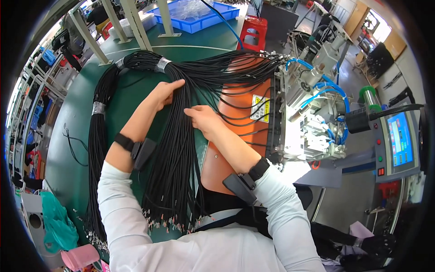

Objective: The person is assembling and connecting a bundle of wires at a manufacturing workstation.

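A thick bundle of black cables [170, 149] fans toward me across the green table [136, 104], with stripped, reddish and pale ends at its near end. My left hand [165, 94] is closed at the bundle's left side, its thumb or forefinger lying across the cables and the other fingers curled and partly hidden. Lower and to the right, my right hand [205, 120] pinches at the bundle's right edge, fingertips against the cables. More black cables [226, 70] run right toward the machine. Clear wrapping [162, 65] binds the bundle above my hands.
Another length of cable bundle [100, 136] lies along the left. At right stands a machine [312, 104] with blue air tubes and a screen [399, 138], beside an orange-brown board [244, 102]. A blue tray [195, 20], red stool [253, 31] and metal posts [136, 25] stand beyond.
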Demonstrator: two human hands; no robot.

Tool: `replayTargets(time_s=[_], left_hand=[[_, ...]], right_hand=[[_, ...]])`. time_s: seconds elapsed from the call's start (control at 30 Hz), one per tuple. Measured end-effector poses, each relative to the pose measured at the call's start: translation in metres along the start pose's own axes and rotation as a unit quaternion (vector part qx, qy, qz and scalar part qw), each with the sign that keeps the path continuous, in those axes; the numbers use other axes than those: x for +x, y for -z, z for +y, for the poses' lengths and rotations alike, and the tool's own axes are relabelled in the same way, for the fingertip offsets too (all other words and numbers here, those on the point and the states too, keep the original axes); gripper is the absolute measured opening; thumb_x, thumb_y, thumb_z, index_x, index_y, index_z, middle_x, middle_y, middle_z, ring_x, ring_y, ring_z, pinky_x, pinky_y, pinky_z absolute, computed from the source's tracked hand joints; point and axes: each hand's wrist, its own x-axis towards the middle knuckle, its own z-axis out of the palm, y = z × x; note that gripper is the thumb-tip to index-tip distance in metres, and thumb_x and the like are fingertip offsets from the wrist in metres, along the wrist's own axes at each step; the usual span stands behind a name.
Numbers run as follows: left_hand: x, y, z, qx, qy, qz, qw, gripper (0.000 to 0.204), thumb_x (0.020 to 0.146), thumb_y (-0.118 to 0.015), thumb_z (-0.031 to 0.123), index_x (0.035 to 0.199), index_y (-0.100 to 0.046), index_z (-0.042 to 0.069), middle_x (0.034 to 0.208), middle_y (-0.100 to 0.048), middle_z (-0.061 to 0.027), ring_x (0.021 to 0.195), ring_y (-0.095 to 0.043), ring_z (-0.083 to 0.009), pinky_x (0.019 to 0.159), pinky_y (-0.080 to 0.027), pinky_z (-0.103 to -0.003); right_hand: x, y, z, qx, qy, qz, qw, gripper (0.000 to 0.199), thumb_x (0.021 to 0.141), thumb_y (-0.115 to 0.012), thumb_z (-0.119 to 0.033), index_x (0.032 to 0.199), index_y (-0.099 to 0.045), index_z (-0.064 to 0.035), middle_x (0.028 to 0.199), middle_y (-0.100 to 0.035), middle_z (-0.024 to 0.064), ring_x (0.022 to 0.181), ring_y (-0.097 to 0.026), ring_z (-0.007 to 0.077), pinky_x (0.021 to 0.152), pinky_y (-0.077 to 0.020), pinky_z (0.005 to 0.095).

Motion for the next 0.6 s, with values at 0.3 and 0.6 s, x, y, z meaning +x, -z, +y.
replayTargets(time_s=[0.3, 0.6], left_hand=[[-0.046, -0.021, 0.005, -0.063, 0.042, -0.11, 0.991, 0.023, 0.08, -0.076, 0.019, 0.091, -0.064, 0.002, 0.085, -0.067, -0.0071, 0.072, -0.066, -0.0203, 0.066, -0.055, -0.035], [-0.062, -0.024, 0.024, -0.059, -0.011, -0.08, 0.995, 0.021, 0.083, -0.072, 0.012, 0.096, -0.064, -0.002, 0.091, -0.068, -0.0112, 0.078, -0.067, -0.0211, 0.07, -0.057, -0.036]], right_hand=[[-0.019, -0.018, -0.001, -0.256, 0.175, 0.11, 0.944, 0.036, 0.087, -0.063, -0.023, 0.102, -0.06, 0.0088, 0.093, -0.066, 0.0163, 0.085, -0.065, 0.0244, 0.076, -0.0515, 0.0357], [-0.028, -0.007, -0.025, 0.19, -0.038, -0.027, 0.981, 0.027, 0.087, -0.064, -0.013, 0.104, -0.059, 0.0074, 0.096, -0.066, 0.0147, 0.083, -0.066, 0.0231, 0.073, -0.0539, 0.0344]])
